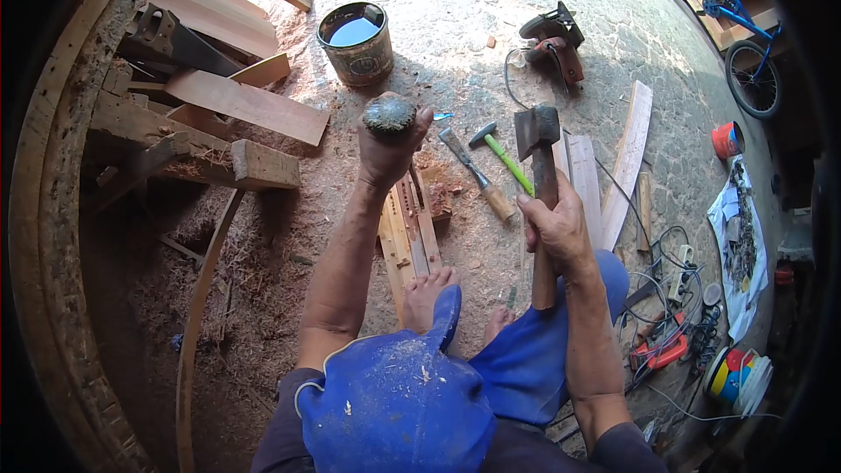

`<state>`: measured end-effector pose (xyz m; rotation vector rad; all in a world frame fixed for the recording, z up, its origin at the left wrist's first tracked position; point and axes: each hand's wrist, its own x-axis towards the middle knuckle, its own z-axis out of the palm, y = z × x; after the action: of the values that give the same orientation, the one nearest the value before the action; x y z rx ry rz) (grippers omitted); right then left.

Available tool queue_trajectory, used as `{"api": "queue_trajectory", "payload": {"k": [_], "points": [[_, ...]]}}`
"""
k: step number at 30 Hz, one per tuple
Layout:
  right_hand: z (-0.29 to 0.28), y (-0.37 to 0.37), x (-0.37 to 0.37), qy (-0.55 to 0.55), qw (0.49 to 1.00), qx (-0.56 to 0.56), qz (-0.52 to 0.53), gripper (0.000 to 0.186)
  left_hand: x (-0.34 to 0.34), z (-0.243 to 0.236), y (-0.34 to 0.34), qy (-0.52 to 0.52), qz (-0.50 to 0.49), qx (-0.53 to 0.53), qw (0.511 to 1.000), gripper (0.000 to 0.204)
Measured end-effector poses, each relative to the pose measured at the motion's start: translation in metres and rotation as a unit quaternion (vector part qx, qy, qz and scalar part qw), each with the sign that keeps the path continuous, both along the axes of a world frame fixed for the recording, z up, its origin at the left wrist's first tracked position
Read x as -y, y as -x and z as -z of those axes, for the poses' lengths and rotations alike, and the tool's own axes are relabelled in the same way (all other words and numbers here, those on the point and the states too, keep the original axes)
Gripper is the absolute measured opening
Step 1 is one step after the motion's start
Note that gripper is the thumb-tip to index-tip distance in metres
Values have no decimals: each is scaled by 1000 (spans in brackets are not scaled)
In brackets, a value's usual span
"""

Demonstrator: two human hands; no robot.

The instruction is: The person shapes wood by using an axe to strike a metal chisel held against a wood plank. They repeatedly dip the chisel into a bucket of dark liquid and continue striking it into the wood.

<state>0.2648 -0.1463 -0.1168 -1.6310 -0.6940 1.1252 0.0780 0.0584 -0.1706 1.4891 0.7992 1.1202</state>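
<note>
The left grip (385,158) is closed around a round-ended tool (390,115), whose lower end is hidden. The right grip (561,226) is clamped on the handle of an axe (537,130), its head up and apart from the tool. Below the left grip lies the wood (394,238), a bare foot (429,294) at its near end. Small dark holes already mark it, so the work seems partly done; how much is left I cannot tell. Between the grips, a chisel (477,175) and hammer (506,160) lie on the ground.

Dark sleeves (287,420) accompany blue clothing (394,416) (pale flecks (425,374) dot it).
</note>
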Motion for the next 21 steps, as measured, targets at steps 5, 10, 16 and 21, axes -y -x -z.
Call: {"api": "queue_trajectory", "payload": {"k": [5,10,16,21], "points": [[-1,1,3,-30,999,-35,-8,55,7,15,-4,-73,-112,16,991,23],[-8,10,4,-74,993,-87,-6,55,8,16,5,-155,-49,-34,986,25],[-15,27,4,-115,978,-166,54,60,23,10,-7,-100,-106,-3,989,20],[-24,23,3,-82,984,107,-118,68,20,17,5,-118,-79,-34,989,19]]}}
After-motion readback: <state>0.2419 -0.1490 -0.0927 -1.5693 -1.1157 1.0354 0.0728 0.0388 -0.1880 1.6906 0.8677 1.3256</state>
